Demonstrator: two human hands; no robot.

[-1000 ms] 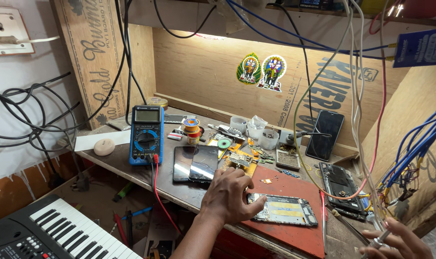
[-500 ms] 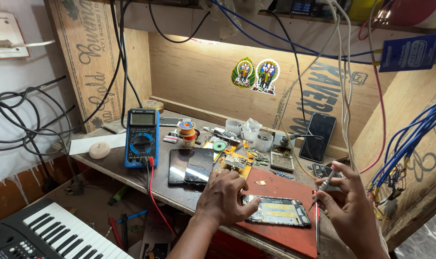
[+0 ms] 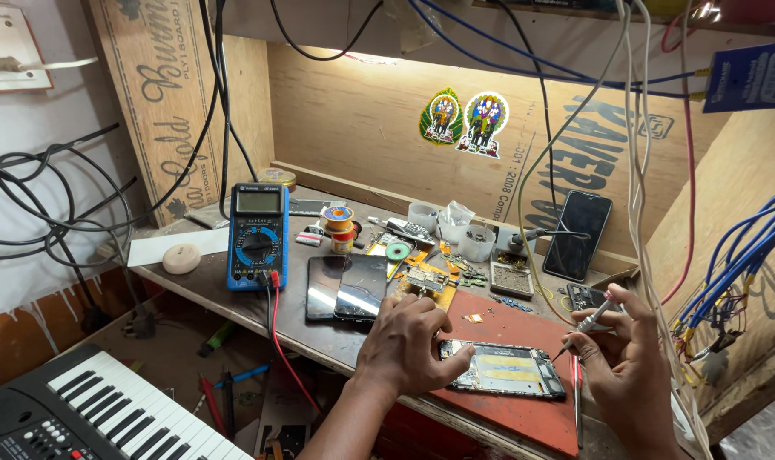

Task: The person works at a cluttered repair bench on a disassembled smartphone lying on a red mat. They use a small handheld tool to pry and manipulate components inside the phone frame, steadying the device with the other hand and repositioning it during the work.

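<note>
An opened phone frame lies on a red mat at the bench's front edge. My left hand rests flat on the mat, its fingertips pressing the frame's left end. Just right of the frame, my right hand holds a thin silver screwdriver whose tip points down-left, a little above the frame's right end. A small circuit board lies on orange tape just behind my left hand.
A blue multimeter with red and black leads stands at the left, beside two dark phone screens. A black phone leans on the back wall. Small cups, solder spools and parts crowd the middle. Wires hang at right. A keyboard sits below left.
My right hand has risen from the lower right corner with the screwdriver and now hovers beside the phone frame. My left hand has stayed on the frame.
</note>
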